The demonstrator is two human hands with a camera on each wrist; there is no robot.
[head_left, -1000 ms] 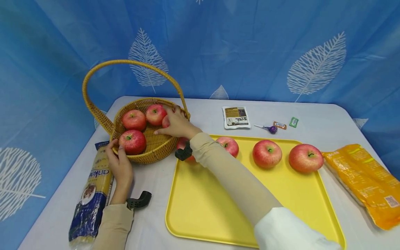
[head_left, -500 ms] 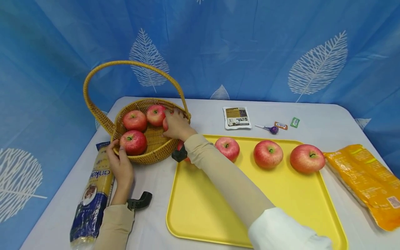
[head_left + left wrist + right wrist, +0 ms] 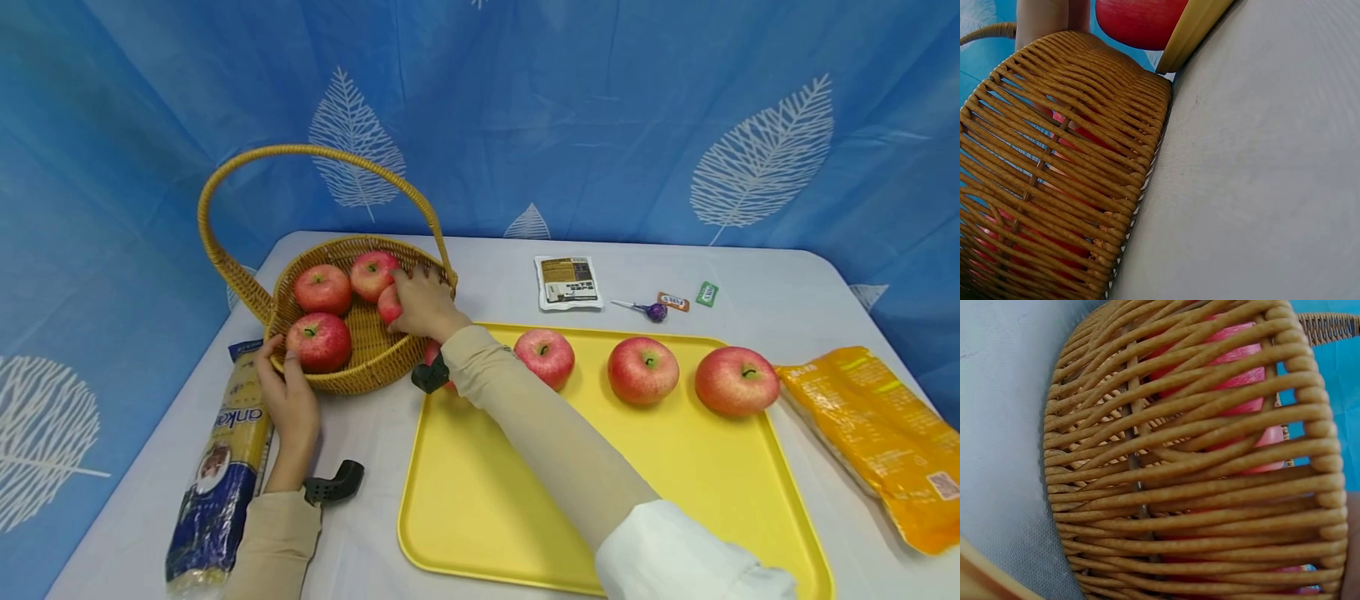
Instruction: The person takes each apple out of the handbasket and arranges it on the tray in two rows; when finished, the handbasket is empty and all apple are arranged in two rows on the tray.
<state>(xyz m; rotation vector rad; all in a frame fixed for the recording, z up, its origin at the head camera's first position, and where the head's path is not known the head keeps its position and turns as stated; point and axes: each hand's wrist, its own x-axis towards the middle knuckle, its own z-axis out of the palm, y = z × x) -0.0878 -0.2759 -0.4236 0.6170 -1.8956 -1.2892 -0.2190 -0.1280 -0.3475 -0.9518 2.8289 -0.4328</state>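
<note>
In the head view a wicker basket (image 3: 360,379) with a tall handle holds several red apples. My right hand (image 3: 426,304) reaches over its right rim, fingers bent around one apple (image 3: 389,304), which it partly hides. Beside that apple lie a back apple (image 3: 373,273), a left apple (image 3: 322,288) and a front apple (image 3: 318,342). My left hand (image 3: 291,412) holds the basket's front-left rim between thumb and fingers. Close-up wicker wall (image 3: 1072,156) fills much of the left wrist view. Red apple skin shows through the weave (image 3: 1210,469) in the right wrist view.
A yellow tray (image 3: 480,508) bears several apples along its far side, one partly behind my right wrist. Left of the basket lies a blue-and-gold packet (image 3: 217,467). An orange bag (image 3: 877,442), a white sachet (image 3: 567,283), a lollipop (image 3: 655,312) and two small candies (image 3: 707,293) lie around.
My right hand has moved slightly left and down, its thumb drawn in. The apple under it has shifted a little left and toward me. My left hand stays on the rim.
</note>
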